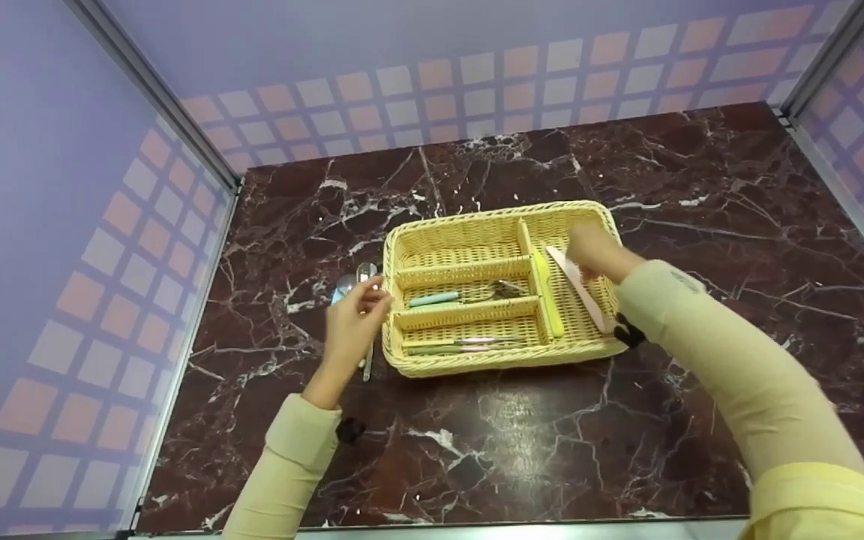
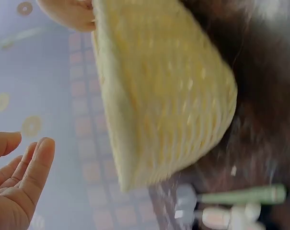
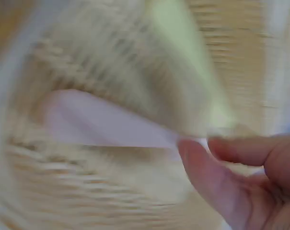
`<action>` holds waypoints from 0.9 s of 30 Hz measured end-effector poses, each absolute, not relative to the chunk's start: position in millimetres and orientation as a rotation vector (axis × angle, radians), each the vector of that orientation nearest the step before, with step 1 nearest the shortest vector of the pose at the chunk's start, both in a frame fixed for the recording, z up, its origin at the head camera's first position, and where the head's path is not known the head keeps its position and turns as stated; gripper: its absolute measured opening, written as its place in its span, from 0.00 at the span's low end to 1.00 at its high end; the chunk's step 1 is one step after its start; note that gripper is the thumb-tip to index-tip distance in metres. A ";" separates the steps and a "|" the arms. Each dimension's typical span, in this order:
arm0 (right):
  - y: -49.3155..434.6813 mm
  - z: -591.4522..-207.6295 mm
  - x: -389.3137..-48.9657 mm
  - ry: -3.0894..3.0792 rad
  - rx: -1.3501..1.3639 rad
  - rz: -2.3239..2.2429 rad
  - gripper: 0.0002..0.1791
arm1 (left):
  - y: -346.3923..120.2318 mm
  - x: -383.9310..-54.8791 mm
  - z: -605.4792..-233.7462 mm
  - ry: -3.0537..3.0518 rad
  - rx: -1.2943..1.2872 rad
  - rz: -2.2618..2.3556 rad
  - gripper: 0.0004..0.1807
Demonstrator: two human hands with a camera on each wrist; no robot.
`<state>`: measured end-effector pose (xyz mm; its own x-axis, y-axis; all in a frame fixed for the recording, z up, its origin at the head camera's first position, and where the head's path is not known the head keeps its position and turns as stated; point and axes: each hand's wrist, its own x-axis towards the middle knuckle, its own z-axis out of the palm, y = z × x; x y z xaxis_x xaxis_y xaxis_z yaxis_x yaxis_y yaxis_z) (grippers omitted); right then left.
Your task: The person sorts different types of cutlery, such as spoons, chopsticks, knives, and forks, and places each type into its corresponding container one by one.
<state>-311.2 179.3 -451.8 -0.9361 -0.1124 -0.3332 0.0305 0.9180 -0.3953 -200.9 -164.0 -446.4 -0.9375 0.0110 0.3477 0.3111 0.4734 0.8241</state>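
A yellow wicker basket (image 1: 469, 367) with compartments stands on the dark marbled table. In its right compartment lie a pink knife (image 1: 586, 296) and a yellow knife (image 1: 550, 300). My right hand (image 1: 595, 251), blurred, is over that compartment, beside the pink knife's blade. In the right wrist view, thumb and finger of the right hand (image 3: 240, 177) stand slightly apart at the narrow end of the pink knife (image 3: 101, 120). My left hand (image 1: 357, 322) is by the basket's left rim, above some spoons (image 1: 366, 272). In the left wrist view, the left hand (image 2: 20, 187) has thumb and fingers apart, holding nothing.
Forks with a blue handle (image 1: 433, 298) and a green handle lie in the middle left compartment. Slim green and pink utensils (image 1: 462, 345) lie in the front one. A patterned panel (image 1: 477, 90) rises behind the table, with others at both sides.
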 end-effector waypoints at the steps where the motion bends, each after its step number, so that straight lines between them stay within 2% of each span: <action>1: 181.8 -440.3 -303.6 2.840 -0.085 -0.644 0.12 | -170.8 -199.7 -447.0 -2.406 -0.237 -1.454 0.16; 3: 189.6 -424.0 -288.4 3.016 -0.111 -0.876 0.12 | -185.8 -196.3 -450.9 -2.376 -0.137 -1.476 0.16; 5: 198.1 -411.5 -269.4 3.091 -0.148 -1.141 0.16 | -201.4 -192.5 -458.4 -2.381 -0.028 -1.461 0.15; 8: 212.8 -406.4 -240.6 3.053 -0.280 -1.465 0.16 | -221.8 -186.4 -473.4 -2.493 0.124 -1.351 0.15; 14: 247.4 -426.3 -200.4 2.928 -0.291 -1.549 0.16 | -247.3 -176.0 -502.0 -2.839 0.231 -1.061 0.17; 23: 284.5 -452.4 -187.6 2.820 -0.112 -1.451 0.18 | -250.4 -184.5 -511.1 -3.081 0.317 -0.950 0.20; 27: 287.1 -456.0 -190.3 2.791 -0.089 -1.456 0.18 | -247.7 -191.6 -509.8 -3.155 0.409 -0.854 0.17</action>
<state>-190.3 287.1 -456.0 -0.9984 -0.0465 0.0324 -0.0531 0.5709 -0.8193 -191.6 -247.7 -509.8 -0.9577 -0.1972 -0.2094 -0.2759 0.8356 0.4751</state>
